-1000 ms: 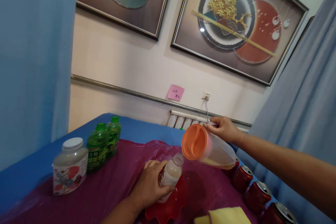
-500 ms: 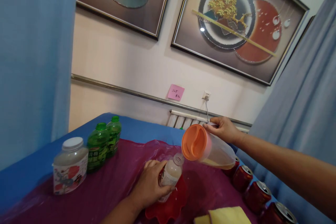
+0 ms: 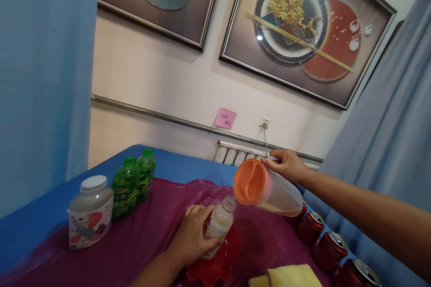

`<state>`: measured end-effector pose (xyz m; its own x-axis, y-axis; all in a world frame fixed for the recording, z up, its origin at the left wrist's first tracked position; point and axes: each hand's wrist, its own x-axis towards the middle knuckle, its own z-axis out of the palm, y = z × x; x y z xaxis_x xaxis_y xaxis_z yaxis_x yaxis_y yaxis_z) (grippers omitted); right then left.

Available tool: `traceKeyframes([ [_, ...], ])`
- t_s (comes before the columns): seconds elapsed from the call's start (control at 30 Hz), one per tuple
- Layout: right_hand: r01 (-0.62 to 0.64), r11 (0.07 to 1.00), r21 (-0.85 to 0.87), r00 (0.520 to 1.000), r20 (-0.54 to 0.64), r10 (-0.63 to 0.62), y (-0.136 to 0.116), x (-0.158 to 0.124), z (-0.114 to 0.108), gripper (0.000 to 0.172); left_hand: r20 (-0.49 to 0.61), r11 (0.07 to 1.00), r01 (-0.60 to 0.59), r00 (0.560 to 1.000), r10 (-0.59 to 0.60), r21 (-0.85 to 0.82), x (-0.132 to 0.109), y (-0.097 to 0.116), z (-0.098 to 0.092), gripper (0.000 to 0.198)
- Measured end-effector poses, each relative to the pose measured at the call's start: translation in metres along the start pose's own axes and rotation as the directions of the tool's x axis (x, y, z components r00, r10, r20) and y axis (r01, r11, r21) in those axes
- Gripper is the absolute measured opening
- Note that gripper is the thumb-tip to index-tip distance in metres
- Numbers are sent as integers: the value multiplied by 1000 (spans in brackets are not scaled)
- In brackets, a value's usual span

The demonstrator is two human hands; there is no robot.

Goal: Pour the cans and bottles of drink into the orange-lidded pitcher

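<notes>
My left hand (image 3: 193,238) is wrapped round a small clear bottle (image 3: 220,222) with a printed label and an uncapped mouth. The bottle leans to the right above a red dish with a wavy rim (image 3: 215,273). My right hand (image 3: 288,166) grips the handle of a translucent pitcher (image 3: 284,193) with an orange lid. Tipped on its side, the pitcher has its lid end close to the bottle's mouth, apart from it. Some pale brownish liquid lies along the pitcher's lower wall. Whether any stream runs between the two cannot be made out.
On the left stand a white-lidded jar (image 3: 90,215) and two green bottles (image 3: 125,188). Several red cans (image 3: 330,251) line the right edge. A folded yellow cloth (image 3: 289,277) lies in front on the purple plastic sheet (image 3: 144,237). Blue curtains hang on both sides.
Hardly anything differs. The pitcher has shifted very slightly to the right; my left hand and the bottle hold their place.
</notes>
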<state>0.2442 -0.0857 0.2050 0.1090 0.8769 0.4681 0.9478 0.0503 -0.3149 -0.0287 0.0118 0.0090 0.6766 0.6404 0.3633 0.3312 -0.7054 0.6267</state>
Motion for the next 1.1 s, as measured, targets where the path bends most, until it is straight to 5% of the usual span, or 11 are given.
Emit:
traceKeyframes([
  [1.1,-18,999,-28,1000,-3,18,1,-4,-1,52,-8,1000,-12,1000,12,-2,-1,-2,2,59],
])
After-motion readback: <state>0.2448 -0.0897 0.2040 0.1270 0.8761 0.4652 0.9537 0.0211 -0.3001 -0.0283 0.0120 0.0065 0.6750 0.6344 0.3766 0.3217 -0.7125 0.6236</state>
